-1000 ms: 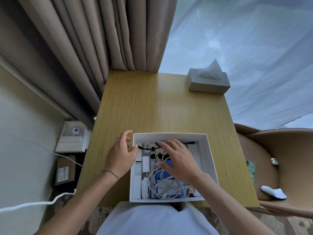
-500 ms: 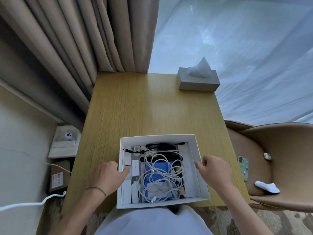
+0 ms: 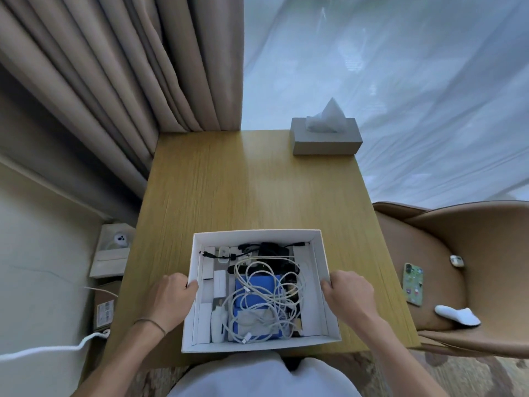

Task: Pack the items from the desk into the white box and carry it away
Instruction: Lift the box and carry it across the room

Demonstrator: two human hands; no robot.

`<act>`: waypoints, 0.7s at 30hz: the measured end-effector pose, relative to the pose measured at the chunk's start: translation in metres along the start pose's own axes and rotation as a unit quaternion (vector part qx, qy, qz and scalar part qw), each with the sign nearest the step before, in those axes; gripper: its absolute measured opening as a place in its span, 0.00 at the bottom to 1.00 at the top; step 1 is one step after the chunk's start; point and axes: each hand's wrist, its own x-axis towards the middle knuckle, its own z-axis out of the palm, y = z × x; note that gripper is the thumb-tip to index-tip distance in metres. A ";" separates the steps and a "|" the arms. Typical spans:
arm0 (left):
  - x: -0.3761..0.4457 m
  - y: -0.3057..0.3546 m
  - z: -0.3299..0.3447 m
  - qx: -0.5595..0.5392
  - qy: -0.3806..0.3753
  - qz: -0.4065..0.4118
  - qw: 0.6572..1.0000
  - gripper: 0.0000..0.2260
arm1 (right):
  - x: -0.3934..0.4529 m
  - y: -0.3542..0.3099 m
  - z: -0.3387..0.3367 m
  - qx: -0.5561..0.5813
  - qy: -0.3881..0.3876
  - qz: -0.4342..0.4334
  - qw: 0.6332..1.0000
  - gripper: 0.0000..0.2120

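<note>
Wooden surface (image 3: 257, 190) held only a tissue box (image 3: 326, 140) beyond the white box (image 3: 325, 262), which sat filled with cables (image 3: 263, 293) at the near edge, both hands (image 3: 169, 299) (image 3: 347, 293) gripping its side walls, so packing looked finished and carrying remained.

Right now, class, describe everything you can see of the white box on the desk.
The white box is an open, lidless rectangular carton that looks like card. It sits at the near edge of the wooden desk. Inside lie tangled white cables over a blue item, black cables and small white packets. The left hand grips its left wall, the right hand its right wall.
</note>
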 end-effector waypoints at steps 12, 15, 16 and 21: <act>0.024 0.016 -0.055 0.049 0.000 0.147 0.988 0.24 | -0.061 -0.014 -0.004 0.060 0.081 0.153 0.983 0.22; 0.030 0.019 -0.061 0.055 -0.015 0.205 0.977 0.23 | -0.089 -0.019 0.002 0.078 0.106 0.200 0.971 0.21; 0.030 0.021 -0.063 0.052 -0.024 0.222 0.973 0.23 | -0.100 -0.022 0.005 0.082 0.113 0.219 0.966 0.20; 0.024 0.030 -0.063 0.090 -0.052 0.295 0.950 0.23 | -0.158 -0.029 0.021 0.136 0.133 0.299 0.935 0.20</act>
